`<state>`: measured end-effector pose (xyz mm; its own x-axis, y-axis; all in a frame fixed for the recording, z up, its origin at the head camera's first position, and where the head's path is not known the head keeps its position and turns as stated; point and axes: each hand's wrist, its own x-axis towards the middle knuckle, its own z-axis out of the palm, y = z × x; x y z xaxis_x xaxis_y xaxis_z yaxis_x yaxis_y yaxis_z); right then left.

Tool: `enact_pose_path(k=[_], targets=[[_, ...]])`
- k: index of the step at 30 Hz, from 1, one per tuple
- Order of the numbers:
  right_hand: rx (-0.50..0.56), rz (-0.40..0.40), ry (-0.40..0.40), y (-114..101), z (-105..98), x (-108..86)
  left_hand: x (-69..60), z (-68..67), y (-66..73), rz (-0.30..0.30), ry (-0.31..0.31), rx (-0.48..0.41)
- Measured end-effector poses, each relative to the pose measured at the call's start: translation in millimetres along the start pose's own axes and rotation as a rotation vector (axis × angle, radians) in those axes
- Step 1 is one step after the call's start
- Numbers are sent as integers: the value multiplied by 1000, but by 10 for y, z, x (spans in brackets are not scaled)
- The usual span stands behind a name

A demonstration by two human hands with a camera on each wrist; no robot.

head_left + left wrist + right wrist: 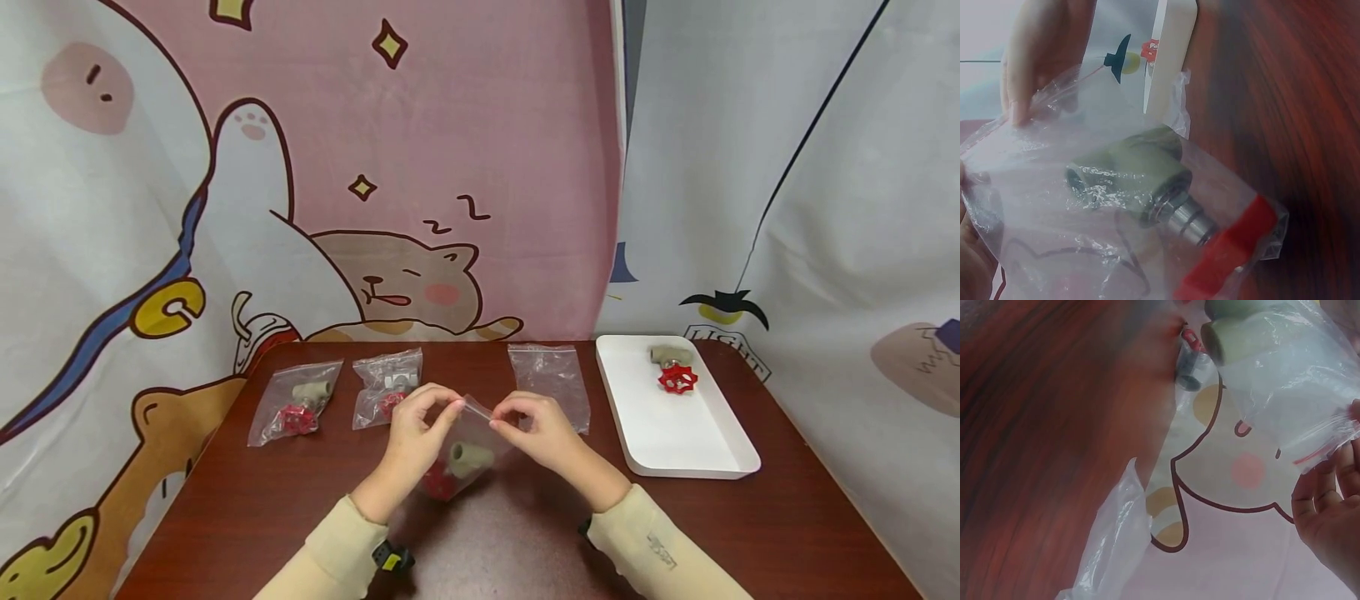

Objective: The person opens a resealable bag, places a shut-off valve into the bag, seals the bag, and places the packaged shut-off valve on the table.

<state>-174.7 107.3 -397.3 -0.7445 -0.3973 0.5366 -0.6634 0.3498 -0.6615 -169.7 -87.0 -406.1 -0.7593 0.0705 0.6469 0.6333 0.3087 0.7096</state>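
Note:
Between my two hands hangs a clear zip bag [1041, 206] with a valve [470, 457] inside, which has an olive-green body, a metal stem and a red handwheel [1229, 250]. My left hand [420, 429] pinches the left end of the bag's top edge between thumb and forefinger. At the other end of that edge, my right hand [551, 433] pinches the plastic the same way. A red zip line [1313, 453] shows along the edge in the right wrist view. In the left wrist view, the bag covers part of the left hand.
At the back left lie two bagged valves, one green-bodied [311, 390] and one grey-bodied [401, 381]. A flat clear bag [551, 379] lies behind my right hand. On the right, a white tray [675, 450] holds a loose valve [677, 377]. Printed curtains [487, 125] hang behind the table [525, 550].

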Motion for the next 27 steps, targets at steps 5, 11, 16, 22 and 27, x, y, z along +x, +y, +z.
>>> enact_pose_path(k=[5, 11, 16, 22, 27], targets=[[6, -10, -8, 14, -22, -18, 18, -20, 97, 12, -6, -9], [2, 5, -13, 248, 48, -67, 17, -22, 111, -1, -5, -3], [-13, -13, -4, 462, 105, -115, 14, -25, 106, -13, -4, -9], [-7, -33, -6, 512, 81, -160, 18, -29, 102, -13, -4, -11], [-3, -14, -8, 527, 59, -191, 24, -25, 93, -3, -3, -16]])
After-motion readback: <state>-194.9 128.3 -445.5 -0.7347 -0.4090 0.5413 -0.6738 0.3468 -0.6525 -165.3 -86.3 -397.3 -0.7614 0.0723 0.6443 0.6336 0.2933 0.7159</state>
